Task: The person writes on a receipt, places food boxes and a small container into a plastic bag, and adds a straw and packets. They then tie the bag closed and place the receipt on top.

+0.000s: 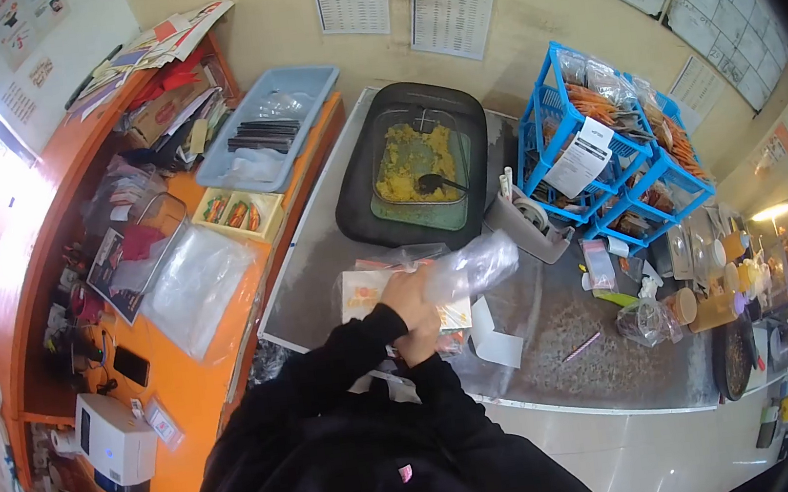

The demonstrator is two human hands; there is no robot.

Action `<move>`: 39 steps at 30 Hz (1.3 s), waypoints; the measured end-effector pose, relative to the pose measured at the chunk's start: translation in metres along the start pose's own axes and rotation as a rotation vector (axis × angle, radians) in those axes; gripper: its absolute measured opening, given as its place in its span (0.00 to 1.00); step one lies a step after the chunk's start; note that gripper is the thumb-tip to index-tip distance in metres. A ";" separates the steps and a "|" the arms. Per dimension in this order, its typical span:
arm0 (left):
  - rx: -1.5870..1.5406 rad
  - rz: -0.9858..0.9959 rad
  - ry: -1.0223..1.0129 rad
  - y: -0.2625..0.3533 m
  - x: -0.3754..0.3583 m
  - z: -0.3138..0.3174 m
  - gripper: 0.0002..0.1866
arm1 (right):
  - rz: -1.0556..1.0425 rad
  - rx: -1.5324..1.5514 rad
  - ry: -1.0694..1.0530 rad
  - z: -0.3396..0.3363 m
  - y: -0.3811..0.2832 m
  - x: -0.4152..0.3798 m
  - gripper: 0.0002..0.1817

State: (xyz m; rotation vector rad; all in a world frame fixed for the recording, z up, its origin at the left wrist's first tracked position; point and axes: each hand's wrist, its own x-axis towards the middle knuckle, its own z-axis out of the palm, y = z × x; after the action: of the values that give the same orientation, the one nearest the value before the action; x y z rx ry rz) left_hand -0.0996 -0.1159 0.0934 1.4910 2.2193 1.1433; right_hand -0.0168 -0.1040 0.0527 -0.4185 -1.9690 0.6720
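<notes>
Both my hands are together over the near edge of the dark metal table (566,363). My left hand (407,299) is closed on a clear plastic bag (475,265), which sticks out to the right. Just below it, my right hand (419,339) touches the other hand; its fingers are mostly hidden. Under and beside the hands lie printed packets (360,291) with orange lettering. A folded white paper (496,334) rests to their right. Behind them, a black tray (358,191) carries a glass dish (459,169) of yellow-green food with a black spoon (443,183).
Blue baskets (552,133) full of packets stand at the back right, beside a grey container (551,244). A pen (581,346) lies on the right. On the left, an orange counter (188,414) holds plastic sheets (197,280), a blue tray (316,88) and a white printer (115,438).
</notes>
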 end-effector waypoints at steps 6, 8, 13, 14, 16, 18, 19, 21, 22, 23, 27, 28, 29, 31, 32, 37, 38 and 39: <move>0.036 -0.129 0.636 0.013 -0.032 0.011 0.16 | 0.030 -0.225 -0.084 -0.001 -0.020 0.020 0.06; -0.299 -0.271 0.659 0.000 -0.035 0.014 0.17 | 0.069 -0.349 -0.162 -0.001 -0.025 0.029 0.06; -0.526 -0.217 0.468 -0.009 -0.047 0.007 0.18 | -0.005 -0.168 0.113 0.012 0.011 0.003 0.09; -0.550 -0.219 0.452 -0.008 -0.048 0.007 0.19 | 0.030 -0.154 0.113 0.009 0.008 0.005 0.09; -0.614 -0.244 0.447 -0.007 -0.043 0.010 0.20 | 0.003 -0.159 0.109 0.008 0.010 0.005 0.08; -0.723 -0.319 0.458 -0.011 -0.039 0.014 0.20 | -0.005 -0.159 0.105 0.008 0.010 0.006 0.07; -0.794 -0.368 0.472 -0.014 -0.037 0.017 0.20 | 0.001 -0.156 0.100 0.008 0.009 0.006 0.07; -0.766 -0.388 0.459 -0.046 -0.033 0.038 0.20 | 0.023 -0.158 0.081 0.008 0.005 0.008 0.06; -0.849 -0.419 0.440 -0.045 -0.031 0.036 0.20 | 0.039 -0.164 0.068 0.007 0.003 0.009 0.05; -0.931 -0.449 0.420 -0.043 -0.029 0.033 0.20 | 0.055 -0.170 0.056 0.007 0.000 0.010 0.05; -0.897 -0.542 0.374 -0.034 -0.024 0.016 0.16 | 0.116 -0.204 -0.038 0.001 -0.014 0.020 0.04; -0.894 -0.552 0.378 -0.032 -0.022 0.014 0.15 | 0.135 -0.220 -0.094 -0.003 -0.018 0.023 0.04; -0.858 -0.526 0.393 -0.030 -0.021 0.012 0.14 | 0.153 -0.238 -0.149 -0.008 -0.022 0.026 0.04; -0.787 -0.475 0.417 -0.026 -0.020 0.007 0.11 | 0.081 -0.363 -0.158 -0.023 -0.030 0.039 0.05; -0.780 -0.455 0.404 -0.028 -0.019 0.006 0.10 | 0.045 -0.426 -0.161 -0.029 -0.030 0.044 0.05; -0.649 -0.384 0.344 -0.039 -0.019 0.006 0.09 | 0.300 0.186 -0.152 -0.021 0.012 0.038 0.04; -0.627 -0.367 0.341 -0.041 -0.019 0.006 0.09 | 0.449 0.381 -0.155 -0.020 0.014 0.037 0.04; -0.603 -0.351 0.336 -0.043 -0.020 0.006 0.10 | 0.562 0.396 -0.180 -0.020 0.017 0.037 0.06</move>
State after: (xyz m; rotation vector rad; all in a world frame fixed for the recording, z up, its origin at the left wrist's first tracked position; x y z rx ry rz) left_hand -0.1166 -0.1379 0.0542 0.6809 1.9379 1.8108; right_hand -0.0160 -0.0652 0.0753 -0.6898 -1.8222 1.4698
